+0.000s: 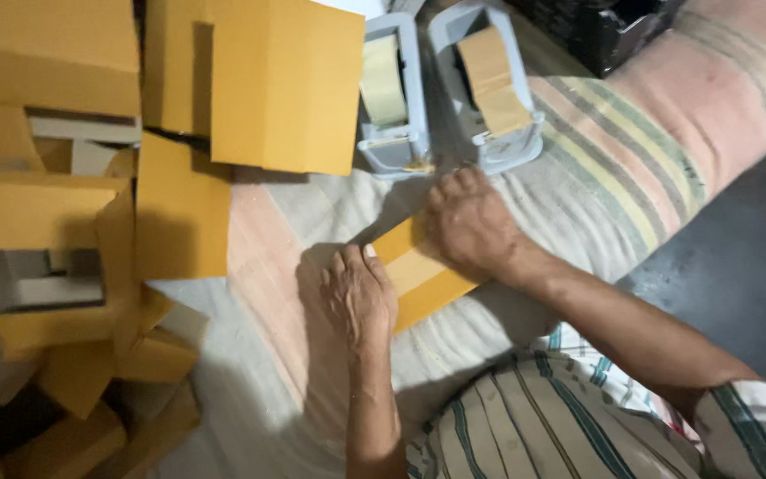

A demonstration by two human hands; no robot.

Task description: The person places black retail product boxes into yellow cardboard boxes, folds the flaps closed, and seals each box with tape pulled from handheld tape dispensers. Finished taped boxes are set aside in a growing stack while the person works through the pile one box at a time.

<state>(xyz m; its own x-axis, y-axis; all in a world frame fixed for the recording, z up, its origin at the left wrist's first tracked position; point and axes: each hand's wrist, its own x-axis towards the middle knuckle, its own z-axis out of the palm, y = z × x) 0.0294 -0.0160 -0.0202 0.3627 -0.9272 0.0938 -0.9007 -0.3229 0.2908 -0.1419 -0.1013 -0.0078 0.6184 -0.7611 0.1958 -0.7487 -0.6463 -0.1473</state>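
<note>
Hands pressed flat on a small yellow-orange carton (pixel 418 270), lying on the striped cloth (pixel 631 177) directly in front of the body. Left hand (pixel 358 297) laid palm down over the near left end, fingers together and extended, pinning the piece against the cloth so that nothing slides. Right hand (pixel 470 222) bent over the far end, fingers curled onto the top edge, apparently bearing down on a flap or seam; exact finger contact hidden under the knuckles, so grip or mere pressure cannot be told. Neither hand closed around the carton: both spread on top, set near each other at opposite ends.

Two grey tape dispensers (pixel 392 98) (pixel 489 84) parked side by side just beyond the right hand, cutters facing the body, tape ends within short reach, one roll pale, the other brown. Placement likely chosen for one-handed pulling while the other hand holds the work down.

Finished or folded boxes of the same colour (pixel 285 84) stacked to the left and far left, well apart from the working area, leaving bare cloth under the hands
</note>
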